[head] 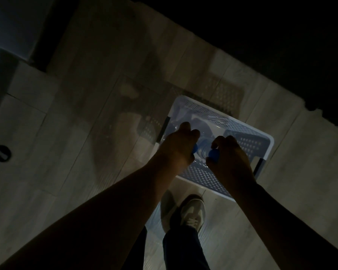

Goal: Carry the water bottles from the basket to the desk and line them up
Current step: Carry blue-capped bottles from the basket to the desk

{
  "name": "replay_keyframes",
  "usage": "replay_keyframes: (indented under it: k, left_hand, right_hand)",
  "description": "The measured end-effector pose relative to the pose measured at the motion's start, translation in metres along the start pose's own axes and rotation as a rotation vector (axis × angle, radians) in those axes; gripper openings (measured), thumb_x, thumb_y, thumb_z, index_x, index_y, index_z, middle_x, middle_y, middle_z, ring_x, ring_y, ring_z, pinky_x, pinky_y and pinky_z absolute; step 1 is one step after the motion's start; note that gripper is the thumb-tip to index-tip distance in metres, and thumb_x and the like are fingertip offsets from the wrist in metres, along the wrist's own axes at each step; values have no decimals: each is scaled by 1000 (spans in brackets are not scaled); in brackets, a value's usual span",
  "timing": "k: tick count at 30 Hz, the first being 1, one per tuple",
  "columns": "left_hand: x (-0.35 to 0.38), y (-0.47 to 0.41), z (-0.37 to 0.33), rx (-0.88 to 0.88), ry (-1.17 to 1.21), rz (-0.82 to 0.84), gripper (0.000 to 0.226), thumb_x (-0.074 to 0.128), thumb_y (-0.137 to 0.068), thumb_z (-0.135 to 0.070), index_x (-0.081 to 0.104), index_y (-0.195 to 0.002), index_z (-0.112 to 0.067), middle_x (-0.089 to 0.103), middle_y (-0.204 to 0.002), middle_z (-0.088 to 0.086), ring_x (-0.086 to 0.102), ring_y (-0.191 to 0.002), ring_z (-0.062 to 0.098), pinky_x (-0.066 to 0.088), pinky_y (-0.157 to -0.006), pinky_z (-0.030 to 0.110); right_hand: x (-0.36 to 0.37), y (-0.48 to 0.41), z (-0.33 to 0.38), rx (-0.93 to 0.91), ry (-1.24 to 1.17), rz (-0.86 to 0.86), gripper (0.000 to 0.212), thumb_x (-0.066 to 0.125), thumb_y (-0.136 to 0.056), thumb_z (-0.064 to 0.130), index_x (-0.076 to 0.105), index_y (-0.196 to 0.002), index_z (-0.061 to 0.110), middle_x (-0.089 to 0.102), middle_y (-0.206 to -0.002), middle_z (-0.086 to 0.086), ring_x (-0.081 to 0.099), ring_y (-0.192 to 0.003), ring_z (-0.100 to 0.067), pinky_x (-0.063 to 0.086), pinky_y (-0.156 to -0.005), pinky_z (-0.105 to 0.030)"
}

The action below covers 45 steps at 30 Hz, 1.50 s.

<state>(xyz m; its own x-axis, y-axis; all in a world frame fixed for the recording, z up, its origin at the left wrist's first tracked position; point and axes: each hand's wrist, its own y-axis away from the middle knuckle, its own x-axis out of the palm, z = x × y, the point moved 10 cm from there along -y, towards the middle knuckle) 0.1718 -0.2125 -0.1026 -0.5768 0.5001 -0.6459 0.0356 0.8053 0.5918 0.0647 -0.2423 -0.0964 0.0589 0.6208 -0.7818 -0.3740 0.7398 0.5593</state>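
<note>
A white perforated plastic basket (pixel 248 145) stands on the tiled floor below me. Both arms reach down over it. My left hand (pixel 179 147) grips the top of a clear water bottle whose blue cap (pixel 195 148) peeks out under the fingers. My right hand (pixel 229 154) curls round the neck of a second clear bottle with a blue cap (pixel 213 153). The clear shoulder of a bottle (pixel 203 148) shows between the hands. More clear plastic lies deeper in the basket (pixel 195 119), too dim to make out.
The scene is dark. Pale floor tiles (pixel 86 133) spread to the left and front. A round dark floor fitting (pixel 2 153) sits at far left. My shoe (pixel 191 213) stands just before the basket. A black shape (pixel 281 45) fills the upper right.
</note>
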Motion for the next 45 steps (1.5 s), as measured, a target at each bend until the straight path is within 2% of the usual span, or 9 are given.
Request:
replay_keyframes:
  k: [7, 11, 17, 21, 24, 29, 32, 36, 45]
  left_hand:
    - [-26, 21, 4, 13, 131, -139, 48, 72, -76, -22, 49, -117, -15, 44, -125, 6, 49, -111, 17, 34, -82, 19]
    - [-52, 49, 1, 11, 226, -237, 41, 74, -74, -19, 52, -108, -14, 49, -117, 4, 51, -104, 15, 38, -82, 18]
    - [-121, 119, -24, 58, 429, -438, 35, 78, -68, -9, 61, -97, 4, 62, -99, 18, 61, -86, 25, 51, -77, 30]
    - [-167, 168, -23, -47, 413, -471, 40, 78, -65, -11, 59, -99, -7, 52, -103, 0, 52, -79, 8, 33, -65, 4]
    - [-201, 208, -21, -96, 466, -467, 39, 76, -64, -9, 58, -98, -7, 43, -99, -6, 39, -66, 1, 30, -58, 4]
    - [-256, 287, -16, -140, 591, -528, 31, 77, -65, -7, 56, -88, -8, 45, -89, -5, 44, -58, 1, 42, -58, 5]
    - [-284, 334, -5, -224, 629, -566, 34, 78, -66, -10, 49, -83, -17, 39, -83, -15, 47, -61, 0, 42, -63, 0]
    - [-312, 398, 12, -359, 652, -637, 38, 80, -66, -15, 47, -80, -26, 41, -88, -15, 53, -73, 5, 50, -62, 14]
    - [-347, 550, 32, -564, 718, -829, 39, 81, -64, -23, 50, -86, -30, 38, -88, -20, 49, -71, -2, 37, -56, 8]
  right_hand:
    - [-18, 15, 8, -12, -9, -68, 30, 73, -75, 13, 56, -99, 10, 56, -97, -8, 48, -73, -9, 30, -62, -13]
    - [-43, 30, 25, -43, 48, -64, 29, 68, -81, 18, 55, -105, 9, 58, -104, -10, 57, -86, -16, 36, -71, -15]
    - [-110, 64, 73, -77, 7, -112, 37, 78, -71, 14, 59, -102, 7, 58, -105, -14, 63, -88, -25, 47, -66, -26]
    - [-156, 89, 117, -141, 48, -86, 44, 82, -68, 16, 61, -106, 8, 58, -111, -14, 64, -93, -26, 54, -74, -31]
    - [-192, 109, 156, -175, 115, -88, 48, 83, -67, 21, 60, -108, 10, 59, -112, -13, 64, -92, -22, 50, -72, -25]
    - [-242, 145, 225, -242, 129, -61, 47, 80, -71, 21, 59, -112, 11, 57, -114, -9, 60, -98, -19, 42, -78, -22]
    - [-267, 170, 270, -303, 107, -46, 43, 78, -73, 18, 59, -110, 11, 56, -115, -8, 55, -94, -14, 40, -79, -20]
    - [-296, 211, 330, -364, 64, -18, 41, 77, -73, 18, 58, -109, 12, 53, -108, -2, 52, -86, -9, 50, -80, -26]
    - [-335, 306, 455, -568, 52, 10, 30, 75, -71, 14, 59, -96, 17, 49, -96, 4, 53, -79, -12, 45, -70, -23]
